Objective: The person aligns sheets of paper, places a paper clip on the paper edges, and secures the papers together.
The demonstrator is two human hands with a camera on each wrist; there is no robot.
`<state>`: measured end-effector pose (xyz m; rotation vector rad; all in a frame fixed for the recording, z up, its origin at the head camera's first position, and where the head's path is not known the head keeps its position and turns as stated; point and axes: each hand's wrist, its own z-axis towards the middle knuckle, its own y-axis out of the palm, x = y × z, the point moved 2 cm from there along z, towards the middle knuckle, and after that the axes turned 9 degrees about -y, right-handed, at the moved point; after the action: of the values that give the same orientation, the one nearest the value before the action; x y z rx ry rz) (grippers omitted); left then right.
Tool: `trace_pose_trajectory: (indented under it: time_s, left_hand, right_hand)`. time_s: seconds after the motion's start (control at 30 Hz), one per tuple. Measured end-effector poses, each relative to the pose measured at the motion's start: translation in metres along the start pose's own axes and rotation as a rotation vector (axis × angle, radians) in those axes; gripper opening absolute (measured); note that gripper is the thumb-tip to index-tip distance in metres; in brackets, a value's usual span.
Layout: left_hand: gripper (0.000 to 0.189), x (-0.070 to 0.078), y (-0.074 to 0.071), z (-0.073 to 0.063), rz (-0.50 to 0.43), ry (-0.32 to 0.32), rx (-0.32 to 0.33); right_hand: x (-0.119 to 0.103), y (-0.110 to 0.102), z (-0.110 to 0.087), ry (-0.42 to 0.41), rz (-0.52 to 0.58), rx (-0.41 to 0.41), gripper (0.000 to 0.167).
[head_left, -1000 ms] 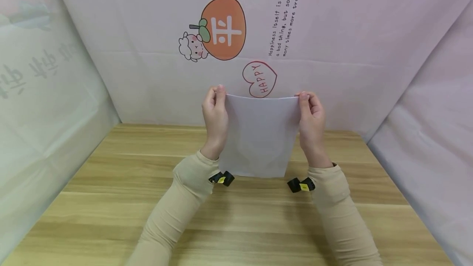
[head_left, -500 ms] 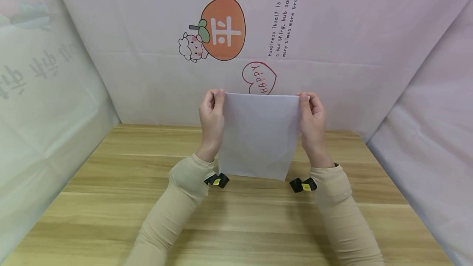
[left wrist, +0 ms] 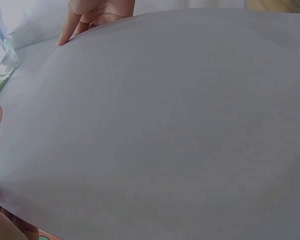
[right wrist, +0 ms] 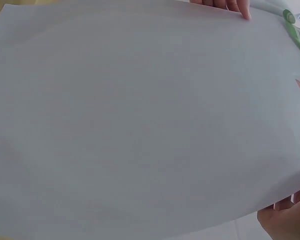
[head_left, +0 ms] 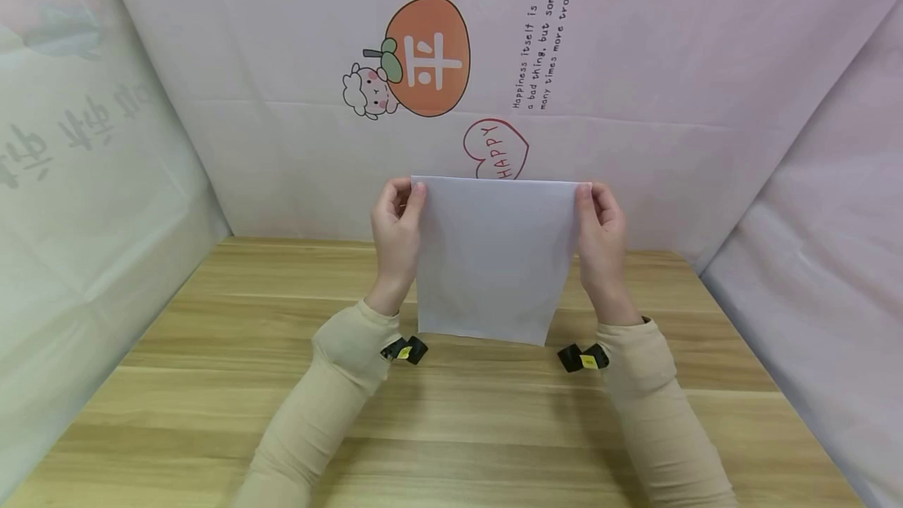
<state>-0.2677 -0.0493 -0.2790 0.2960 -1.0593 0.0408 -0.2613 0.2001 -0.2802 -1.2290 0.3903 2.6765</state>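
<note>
A plain white sheet of paper (head_left: 496, 257) hangs between the two hands in the head view, its top edge nearly straight. My left hand (head_left: 397, 237) pinches the upper left corner, thumb on the near side and fingers behind. At the upper right corner my right hand (head_left: 602, 245) pinches the paper the same way. The sheet (left wrist: 165, 125) fills most of the left wrist view, where part of the left hand (left wrist: 12, 225) shows at the lower left. In the right wrist view, the right hand (right wrist: 287, 217) appears at the lower right edge of the paper.
Below the paper lies a wood-grain table (head_left: 451, 429). A white cloth backdrop (head_left: 282, 163) with printed pictures and lettering rises behind it, with cloth walls on both sides. Small black wrist devices, such as the right one (head_left: 582, 358), sit at the sleeve cuffs.
My hands have moved apart, the left hand further left and slightly down, the right slightly right. The paper's top edge has gone from sagging to nearly straight, and more of its width shows.
</note>
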Motion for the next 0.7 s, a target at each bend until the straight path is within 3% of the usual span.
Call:
trace_pose_trajectory:
  time_s: [0.23, 0.37, 0.47, 0.7]
  left_hand:
    - [0.022, 0.000, -0.006, -0.002, 0.035, -0.036, -0.016]
    - [0.020, 0.013, -0.008, -0.009, 0.056, -0.041, -0.019]
    - [0.018, 0.020, -0.009, -0.015, 0.064, -0.033, -0.018]
    - [0.017, 0.017, -0.014, -0.015, 0.109, 0.005, 0.008]
  right_hand:
    - [0.005, -0.006, -0.002, -0.005, 0.014, -0.032, 0.022]
    - [0.008, -0.010, -0.005, 0.027, 0.027, -0.042, 0.023]
    - [0.011, -0.012, -0.007, 0.042, 0.011, -0.049, 0.024]
    - [0.015, -0.017, -0.010, 0.055, -0.039, -0.071, 0.024]
